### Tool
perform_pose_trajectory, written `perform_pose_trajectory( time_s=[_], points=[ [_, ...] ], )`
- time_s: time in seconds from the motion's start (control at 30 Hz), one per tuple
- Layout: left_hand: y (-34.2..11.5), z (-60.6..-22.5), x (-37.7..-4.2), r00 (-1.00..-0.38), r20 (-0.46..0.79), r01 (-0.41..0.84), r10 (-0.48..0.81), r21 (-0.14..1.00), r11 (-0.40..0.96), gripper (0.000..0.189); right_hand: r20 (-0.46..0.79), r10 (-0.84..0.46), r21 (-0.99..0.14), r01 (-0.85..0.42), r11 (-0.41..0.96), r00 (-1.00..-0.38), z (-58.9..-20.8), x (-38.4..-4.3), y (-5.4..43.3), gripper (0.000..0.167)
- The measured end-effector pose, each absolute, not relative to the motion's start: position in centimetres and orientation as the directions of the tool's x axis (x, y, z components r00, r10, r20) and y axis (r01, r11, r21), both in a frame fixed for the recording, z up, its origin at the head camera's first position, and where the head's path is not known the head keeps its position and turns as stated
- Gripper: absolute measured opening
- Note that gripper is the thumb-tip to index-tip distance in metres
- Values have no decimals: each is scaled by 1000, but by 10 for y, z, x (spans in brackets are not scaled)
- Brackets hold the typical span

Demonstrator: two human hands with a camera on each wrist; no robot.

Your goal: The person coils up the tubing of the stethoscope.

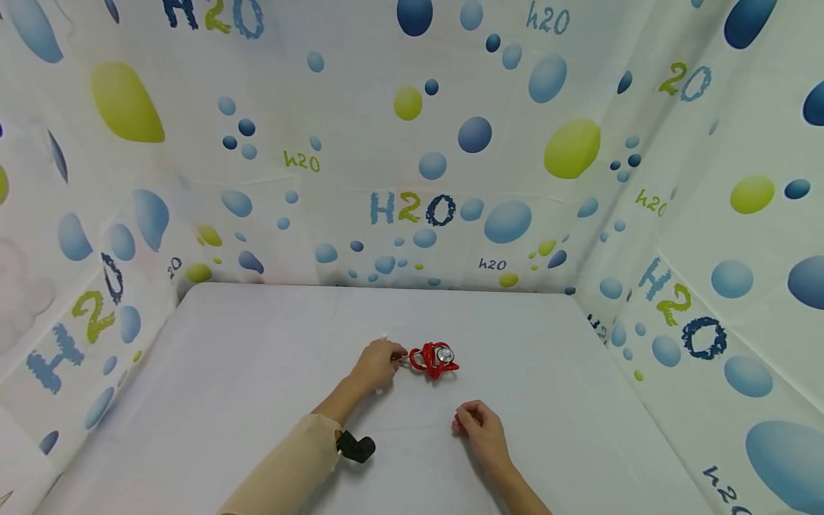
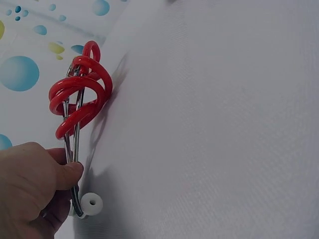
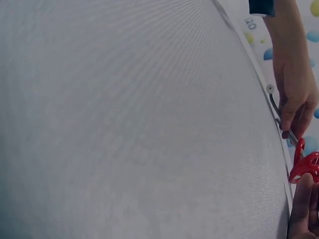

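A stethoscope (image 1: pixel 434 360) with red tubing wound in loops and a silver chest piece (image 1: pixel 445 354) is in the middle of the table. My left hand (image 1: pixel 378 365) pinches its metal ear tubes between thumb and fingers. In the left wrist view, the red loops (image 2: pixel 79 124) wrap around the metal tubes, and a white eartip (image 2: pixel 92 203) sticks out below the thumb. Whether the stethoscope rests on the table or hangs just over it, I cannot tell. Nearer the front, my right hand (image 1: pixel 481 433) has loosely curled fingers, apart from the stethoscope and holding nothing.
A white cloth covers the table (image 1: pixel 257 336). White curtains (image 1: pixel 360 93) printed with blue and green drops and "H2O" stand at the back and both sides. A black device (image 1: pixel 356 447) sits at the left sleeve's cuff.
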State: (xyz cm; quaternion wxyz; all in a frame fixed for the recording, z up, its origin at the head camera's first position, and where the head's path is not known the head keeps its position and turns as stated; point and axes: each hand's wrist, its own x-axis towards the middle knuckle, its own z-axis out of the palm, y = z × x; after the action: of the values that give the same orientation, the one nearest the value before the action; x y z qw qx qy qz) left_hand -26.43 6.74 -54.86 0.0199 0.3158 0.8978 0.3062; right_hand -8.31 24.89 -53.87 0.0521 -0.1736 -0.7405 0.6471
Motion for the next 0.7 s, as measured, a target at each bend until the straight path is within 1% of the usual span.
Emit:
perform_pose_trajectory(
  time_s=[0.2,0.33,0.6,0.7],
  points=[
    [66,-550,-268,-800,152,555,580,554,620,25,-149,331,-978,187,87,-932,-566,-94,257,21],
    [62,-550,-271,-805,157,554,571,544,631,24,-141,324,-979,180,96,-935,-568,-97,255,23],
    [62,-549,-271,-809,156,549,567,547,632,25,-151,315,-979,185,81,-937,-571,-101,257,20],
    [60,-546,-269,-823,162,534,545,547,644,24,-146,315,-979,183,90,-938,-571,-100,257,21]
  ],
)
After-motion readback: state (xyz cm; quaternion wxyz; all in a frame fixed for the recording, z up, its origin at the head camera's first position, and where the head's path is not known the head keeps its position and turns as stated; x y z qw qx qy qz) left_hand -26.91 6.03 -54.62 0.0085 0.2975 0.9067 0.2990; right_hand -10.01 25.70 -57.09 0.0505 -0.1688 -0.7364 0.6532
